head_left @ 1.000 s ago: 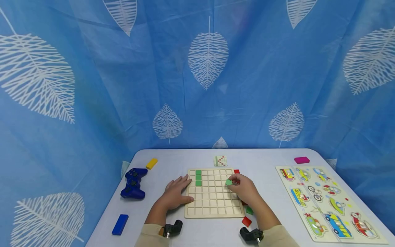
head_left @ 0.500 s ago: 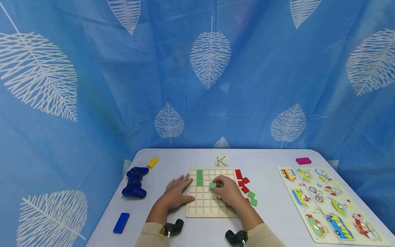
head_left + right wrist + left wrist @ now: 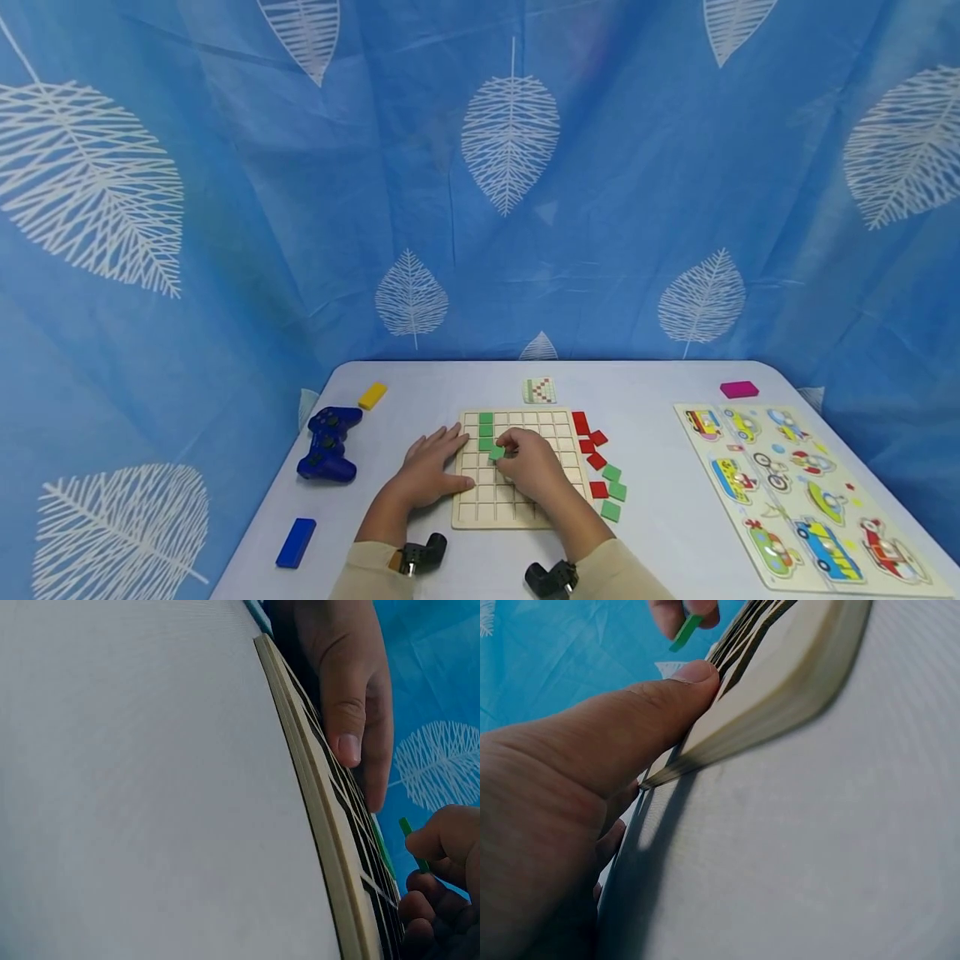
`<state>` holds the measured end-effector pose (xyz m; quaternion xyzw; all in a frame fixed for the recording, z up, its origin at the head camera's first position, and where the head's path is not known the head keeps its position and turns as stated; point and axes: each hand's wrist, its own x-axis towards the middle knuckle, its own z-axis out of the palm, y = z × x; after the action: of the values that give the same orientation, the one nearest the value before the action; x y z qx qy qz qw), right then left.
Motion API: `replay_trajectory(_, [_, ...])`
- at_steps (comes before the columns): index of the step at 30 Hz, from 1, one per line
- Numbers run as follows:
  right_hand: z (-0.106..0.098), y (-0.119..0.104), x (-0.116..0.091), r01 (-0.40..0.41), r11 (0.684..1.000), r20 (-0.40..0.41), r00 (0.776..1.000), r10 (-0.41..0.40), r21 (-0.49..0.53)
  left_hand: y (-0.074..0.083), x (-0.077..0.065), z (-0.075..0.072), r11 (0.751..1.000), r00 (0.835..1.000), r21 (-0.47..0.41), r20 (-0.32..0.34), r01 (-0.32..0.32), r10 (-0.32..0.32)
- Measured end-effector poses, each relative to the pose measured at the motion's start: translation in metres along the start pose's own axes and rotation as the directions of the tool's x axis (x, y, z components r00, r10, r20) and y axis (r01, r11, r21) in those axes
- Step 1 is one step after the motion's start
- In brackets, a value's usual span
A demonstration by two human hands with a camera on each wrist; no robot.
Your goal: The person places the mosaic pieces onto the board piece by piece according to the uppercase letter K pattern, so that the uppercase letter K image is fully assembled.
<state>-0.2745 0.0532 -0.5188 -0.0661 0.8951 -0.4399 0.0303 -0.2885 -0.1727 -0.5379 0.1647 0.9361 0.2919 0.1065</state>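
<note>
My right hand (image 3: 531, 468) pinches a green square tile (image 3: 497, 453) between thumb and fingers, above the wooden grid board (image 3: 517, 518). In the right wrist view the held tile (image 3: 414, 844) is tilted and clear of the board. Three green tiles (image 3: 486, 431) lie in a column in the board's upper left cells, just beyond the held one. My left hand (image 3: 429, 471) rests with spread fingers along the board's left edge. Its thumb (image 3: 694, 675) lies on the board's rim in the left wrist view.
Loose red tiles (image 3: 587, 447) and green tiles (image 3: 617, 492) lie right of the board. A small pattern card (image 3: 539, 390) is behind it. A blue game controller (image 3: 327, 444), blue block (image 3: 296, 543) and yellow block (image 3: 372, 396) are left. A vehicle puzzle (image 3: 787, 500) and magenta block (image 3: 738, 389) are right.
My right hand has carried the green tile leftward across the board, from its right edge to near the green column. The loose tiles at the right have come into view. My left hand stays put.
</note>
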Motion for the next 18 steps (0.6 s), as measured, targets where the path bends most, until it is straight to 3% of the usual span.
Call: replay_trajectory(18, [0.013, -0.005, 0.004, -0.009, 0.990, 0.034, 0.999, 0.014, -0.138, -0.002, 0.001, 0.002, 1.000, 1.000, 0.014, -0.006, 0.003, -0.003])
